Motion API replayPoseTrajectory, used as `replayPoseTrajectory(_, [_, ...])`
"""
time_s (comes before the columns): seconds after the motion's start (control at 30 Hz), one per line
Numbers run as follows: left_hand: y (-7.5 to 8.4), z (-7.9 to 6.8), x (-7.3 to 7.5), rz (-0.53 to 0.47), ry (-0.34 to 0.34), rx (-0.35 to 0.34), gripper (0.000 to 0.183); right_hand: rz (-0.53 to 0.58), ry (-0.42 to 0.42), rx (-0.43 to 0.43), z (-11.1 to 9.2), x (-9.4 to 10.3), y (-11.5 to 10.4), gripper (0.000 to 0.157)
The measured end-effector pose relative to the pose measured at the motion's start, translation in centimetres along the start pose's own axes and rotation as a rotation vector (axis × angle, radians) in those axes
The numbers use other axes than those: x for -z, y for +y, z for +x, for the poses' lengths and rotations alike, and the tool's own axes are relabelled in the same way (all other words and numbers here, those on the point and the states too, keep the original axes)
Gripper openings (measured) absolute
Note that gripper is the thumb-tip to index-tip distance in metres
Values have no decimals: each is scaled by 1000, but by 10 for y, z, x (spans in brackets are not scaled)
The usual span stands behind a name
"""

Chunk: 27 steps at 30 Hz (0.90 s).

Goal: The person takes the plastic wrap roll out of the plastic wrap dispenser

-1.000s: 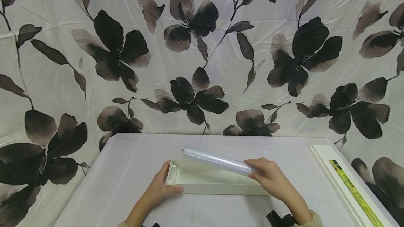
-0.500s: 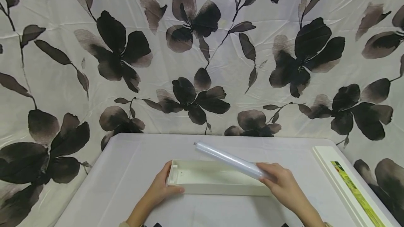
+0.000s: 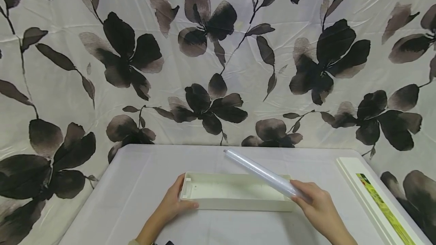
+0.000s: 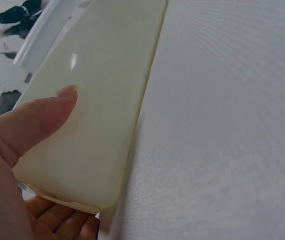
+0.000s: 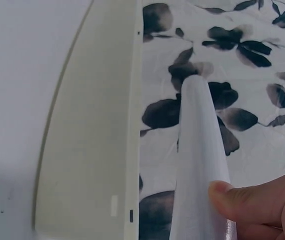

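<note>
A long, cream-coloured plastic box (image 3: 238, 205) without a lid lies across the table. Its left end is gripped by my left hand (image 3: 173, 197), thumb along the front wall and fingers round the end, as the left wrist view also shows on the box wall (image 4: 97, 100). My right hand (image 3: 316, 203) holds a roll of clear plastic wrap (image 3: 262, 171) by its near right end. The roll slants up and to the left above the box's right half. In the right wrist view the thumb presses the side of the roll (image 5: 197, 150).
A long white lid (image 3: 354, 184) with a yellow-green label strip (image 3: 383, 209) lies along the table's right side. The white table (image 3: 153, 162) ends at the back against a floral cloth (image 3: 218, 59).
The right hand has drawn the roll of plastic wrap to the right, and its far end has risen away from the box. The left hand and box stay in place.
</note>
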<state>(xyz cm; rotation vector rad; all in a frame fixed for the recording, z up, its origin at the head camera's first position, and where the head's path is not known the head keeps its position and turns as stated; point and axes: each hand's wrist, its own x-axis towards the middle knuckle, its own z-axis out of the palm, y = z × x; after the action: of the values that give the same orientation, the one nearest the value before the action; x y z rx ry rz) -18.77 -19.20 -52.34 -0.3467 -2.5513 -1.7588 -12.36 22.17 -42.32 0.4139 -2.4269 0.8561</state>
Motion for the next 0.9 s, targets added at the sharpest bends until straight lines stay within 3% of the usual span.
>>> replayPoseTrajectory(0.4, [0,0,0,2,-6,-19,97,-16,85,-75,-17,13,9,47])
replayPoseTrajectory(0.9, [0,0,0,-3,1,-8,98,-174,19,-227,-34,24,26,45])
